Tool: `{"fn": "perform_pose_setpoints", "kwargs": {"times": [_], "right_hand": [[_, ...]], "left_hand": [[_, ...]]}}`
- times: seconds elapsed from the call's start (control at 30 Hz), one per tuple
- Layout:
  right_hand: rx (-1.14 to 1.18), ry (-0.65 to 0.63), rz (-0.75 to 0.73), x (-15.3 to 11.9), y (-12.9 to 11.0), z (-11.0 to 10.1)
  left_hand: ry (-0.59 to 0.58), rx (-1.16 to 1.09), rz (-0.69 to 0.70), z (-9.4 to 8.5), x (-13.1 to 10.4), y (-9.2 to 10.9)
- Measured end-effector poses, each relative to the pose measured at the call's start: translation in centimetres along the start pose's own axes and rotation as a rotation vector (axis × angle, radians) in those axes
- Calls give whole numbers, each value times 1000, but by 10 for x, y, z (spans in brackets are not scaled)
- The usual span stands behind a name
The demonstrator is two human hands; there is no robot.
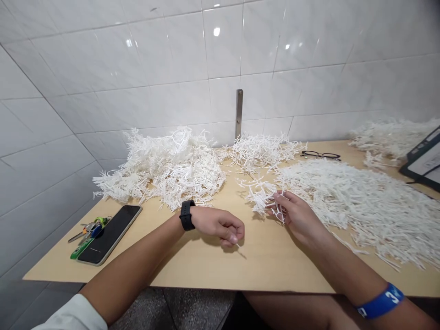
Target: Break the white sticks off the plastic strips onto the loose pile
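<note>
White, twig-like branched pieces lie in heaps on a light wooden table [192, 266]. My left hand [222, 227], with a black watch at the wrist, is closed near the table's middle. A thin white stem [240, 250] pokes out below its fingertips. To the right, my right hand [292, 211] pinches a white branched piece [261, 197] that fans out to the left of the fingers. Part of that piece is hidden behind the fingers. Just beyond my right hand spreads a wide flat pile of white pieces [357, 197].
A tall white heap [172, 165] stands at the back left, a smaller heap [264, 149] beside it. Glasses [321, 155] lie at the back. On the left are a phone [112, 233] and keys [89, 229]. A dark-framed object [426, 160] stands far right. A tiled wall [154, 59] rises behind.
</note>
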State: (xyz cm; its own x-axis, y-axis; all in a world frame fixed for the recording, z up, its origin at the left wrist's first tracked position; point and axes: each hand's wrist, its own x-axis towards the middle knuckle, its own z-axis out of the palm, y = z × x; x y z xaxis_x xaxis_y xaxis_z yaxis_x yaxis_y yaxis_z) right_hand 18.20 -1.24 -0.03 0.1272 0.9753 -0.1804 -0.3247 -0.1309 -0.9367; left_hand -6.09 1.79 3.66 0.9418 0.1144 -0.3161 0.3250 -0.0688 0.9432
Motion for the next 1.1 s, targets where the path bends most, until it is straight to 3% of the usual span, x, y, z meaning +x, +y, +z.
{"fn": "perform_pose_setpoints", "kwargs": {"times": [0.1, 0.17, 0.23, 0.33, 0.4, 0.57, 0.7, 0.8, 0.93, 1.1], "right_hand": [[-100, -24, 25, 0, -7, -8], [-147, -62, 49, 1, -9, -14], [-173, -115, 78, 2, -8, -21], [-185, -126, 75, 4, -7, -28], [-183, -92, 55, 5, -7, -30], [-180, -64, 51, 4, -7, -27], [-171, -92, 47, 1, -3, -23], [-152, -111, 49, -4, -3, -18], [-78, -156, 105, -13, -4, -6], [2, -230, 129, -17, -2, 1]], "left_hand": [[-63, -49, -92, -11, -17, 4], [-29, -67, -88, -19, -25, 3], [201, -109, 66, -24, -27, 4], [739, -163, 433, -27, -24, 7], [895, -91, 473, -27, -19, 7], [796, 11, 254, -26, 0, -17], [967, -14, 237, -23, 15, -36], [1045, 38, 211, -17, 21, -35], [832, -93, 189, -7, 27, -25], [788, -258, 189, 1, 34, -23]]}}
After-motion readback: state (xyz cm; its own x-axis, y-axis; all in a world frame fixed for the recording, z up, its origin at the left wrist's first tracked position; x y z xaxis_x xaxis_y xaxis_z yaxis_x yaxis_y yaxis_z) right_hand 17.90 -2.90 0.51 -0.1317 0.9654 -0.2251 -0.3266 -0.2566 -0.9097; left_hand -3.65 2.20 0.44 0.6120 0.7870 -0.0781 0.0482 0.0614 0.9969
